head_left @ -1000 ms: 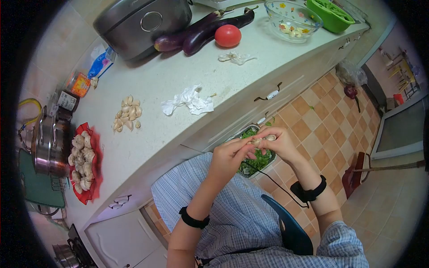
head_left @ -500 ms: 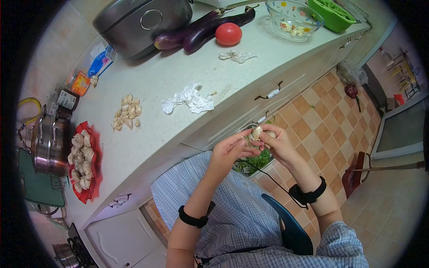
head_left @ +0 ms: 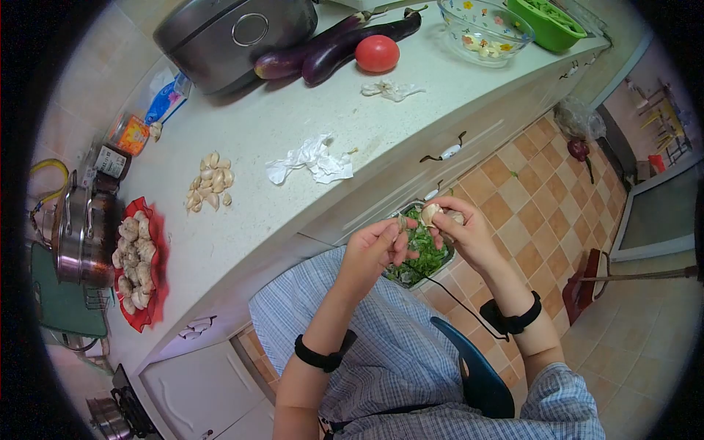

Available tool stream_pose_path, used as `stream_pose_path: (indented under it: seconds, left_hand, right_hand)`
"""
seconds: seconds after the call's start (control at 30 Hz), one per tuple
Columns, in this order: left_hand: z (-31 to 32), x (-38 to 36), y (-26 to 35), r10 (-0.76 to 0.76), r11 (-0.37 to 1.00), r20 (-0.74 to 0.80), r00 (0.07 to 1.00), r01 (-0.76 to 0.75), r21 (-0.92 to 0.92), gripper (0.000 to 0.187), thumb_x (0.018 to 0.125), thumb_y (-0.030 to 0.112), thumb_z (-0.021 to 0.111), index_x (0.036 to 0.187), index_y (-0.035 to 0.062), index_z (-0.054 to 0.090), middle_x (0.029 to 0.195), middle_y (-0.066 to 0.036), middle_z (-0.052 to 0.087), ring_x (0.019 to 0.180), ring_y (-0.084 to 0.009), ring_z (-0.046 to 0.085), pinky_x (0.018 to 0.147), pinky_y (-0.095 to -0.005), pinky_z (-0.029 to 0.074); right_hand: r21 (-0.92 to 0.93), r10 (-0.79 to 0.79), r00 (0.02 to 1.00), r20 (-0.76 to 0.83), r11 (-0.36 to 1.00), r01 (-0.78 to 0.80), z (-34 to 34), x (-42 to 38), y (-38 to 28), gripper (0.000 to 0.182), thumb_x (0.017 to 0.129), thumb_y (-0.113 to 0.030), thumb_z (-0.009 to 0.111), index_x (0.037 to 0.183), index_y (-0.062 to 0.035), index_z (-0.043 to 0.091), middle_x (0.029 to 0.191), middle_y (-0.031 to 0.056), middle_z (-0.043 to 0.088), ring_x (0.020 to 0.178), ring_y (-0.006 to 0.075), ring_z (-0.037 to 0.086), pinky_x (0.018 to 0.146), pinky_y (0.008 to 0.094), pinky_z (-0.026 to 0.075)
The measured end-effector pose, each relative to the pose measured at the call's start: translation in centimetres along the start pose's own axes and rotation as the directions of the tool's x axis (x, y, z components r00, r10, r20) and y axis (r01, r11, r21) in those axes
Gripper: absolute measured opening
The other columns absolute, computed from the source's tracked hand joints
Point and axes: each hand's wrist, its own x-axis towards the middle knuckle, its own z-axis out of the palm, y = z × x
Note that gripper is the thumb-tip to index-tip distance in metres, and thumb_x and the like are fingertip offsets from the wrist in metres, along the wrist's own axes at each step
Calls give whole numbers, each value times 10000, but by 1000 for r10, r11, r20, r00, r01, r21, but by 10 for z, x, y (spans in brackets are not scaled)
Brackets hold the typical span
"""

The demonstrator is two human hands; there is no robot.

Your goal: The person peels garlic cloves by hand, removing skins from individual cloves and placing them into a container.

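Note:
Above a bin of green leaf scraps [head_left: 424,257], my two hands are a little apart. My right hand [head_left: 466,229] is closed around a garlic clove [head_left: 431,213], with more pale garlic [head_left: 455,217] showing behind the thumb. Between the thumb and fingertips of my left hand [head_left: 372,248] is a thin bit of garlic skin [head_left: 402,224]; the other fingers are loosely curled. On the counter lies a pile of loose garlic cloves [head_left: 210,182]. A flowered glass bowl [head_left: 484,29] at the far end holds some peeled cloves [head_left: 485,48].
A red dish [head_left: 139,312] of garlic bulbs stands near a steel pot [head_left: 86,235]. Crumpled tissue [head_left: 312,160], a tomato [head_left: 377,53], eggplants [head_left: 323,64], a dark cooker [head_left: 235,40] and a green basket [head_left: 550,29] are on the counter. A red dustpan [head_left: 584,286] stands on the floor.
My hands have moved apart, the right one shifting right with the garlic clove. More of the leaf scraps in the bin now show between them.

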Motion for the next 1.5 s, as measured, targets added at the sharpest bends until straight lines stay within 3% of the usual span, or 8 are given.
stream_pose_path:
  seconds: [0.33,0.43,0.5,0.6,0.77,1.03,1.23,1.5]
  left_hand:
    - [-3,-1,-2,-28,996,14,1000,29,-89,310,895,244,423,998,-38,501,602,28,380,497,-58,361,654,-256,465]
    - [-3,0,-2,-32,998,-57,998,28,-65,299,882,243,453,980,-29,528,658,-7,500,555,-75,462,670,-249,464]
    - [2,0,3,42,992,-176,984,-20,125,241,864,166,485,978,-41,534,834,-80,595,712,-136,572,689,-254,479]
    - [7,0,9,162,968,-149,975,-128,218,232,838,122,524,992,-50,546,912,-130,604,762,-153,584,699,-252,477]
    - [13,-3,14,267,916,-101,958,-220,335,202,808,56,555,977,-54,562,877,-125,611,757,-145,586,698,-248,476]
    - [29,-10,13,411,868,-142,900,-339,362,119,803,13,547,894,-60,570,820,-100,608,727,-143,599,669,-230,477]
    - [32,-14,14,406,821,-145,902,-290,492,108,796,3,553,875,-69,562,814,-126,615,728,-148,610,660,-226,481]
    - [29,-9,19,280,921,-169,945,-214,327,135,810,57,555,876,-60,566,801,-127,614,695,-160,606,640,-247,495]
  right_hand:
    - [-47,21,1000,0,999,-21,5,-2,-8,232,807,-136,577,986,8,543,752,46,570,627,83,542,505,206,446]
    - [-107,-19,999,26,994,22,6,-2,-9,231,809,-136,575,988,6,545,743,40,565,584,75,523,492,203,431]
    - [-149,-35,999,22,988,38,9,-4,-13,229,812,-135,570,990,5,543,741,37,560,565,70,511,484,200,420]
    - [-216,-60,998,33,974,66,12,-5,-18,201,817,-129,561,967,3,542,739,31,552,543,64,498,470,193,400]
    - [-149,-82,997,13,985,83,25,-13,-33,118,815,-118,557,873,-16,545,745,26,547,550,56,492,469,183,383]
    - [-540,-208,978,-6,824,172,39,-21,-39,129,789,-143,593,829,-21,580,787,7,584,631,33,503,508,172,396]
    - [-383,-89,996,5,920,84,38,-20,-45,158,801,-138,582,867,-1,624,753,36,604,543,54,507,456,181,402]
    - [-319,-60,998,8,946,59,36,-20,-47,156,810,-111,561,892,13,608,715,37,596,492,51,487,428,183,389]
